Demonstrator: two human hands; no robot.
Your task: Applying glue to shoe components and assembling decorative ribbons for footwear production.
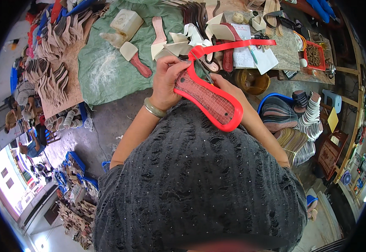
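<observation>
In front of my chest is a shoe insole [210,96] with a reddish checked face and a bright red strip around its rim. My left hand [166,80] is closed on its narrow far end, thumb and fingers pinching the edge. A loose tail of the red strip [241,44] runs off from there to the right over the table. My right hand [229,86], partly hidden behind the insole, is closed on scissors [204,69]. Their slim metal blades reach up to the strip near my left fingertips.
A green cloth [97,63] covers the table ahead, bearing a whitish plastic container [126,23] and a red-and-cream insole [136,61]. More insole pieces, papers [267,59] and a red basket [315,56] lie beyond. Stacked soles [279,111] stand at right, shaped pieces [50,82] at left.
</observation>
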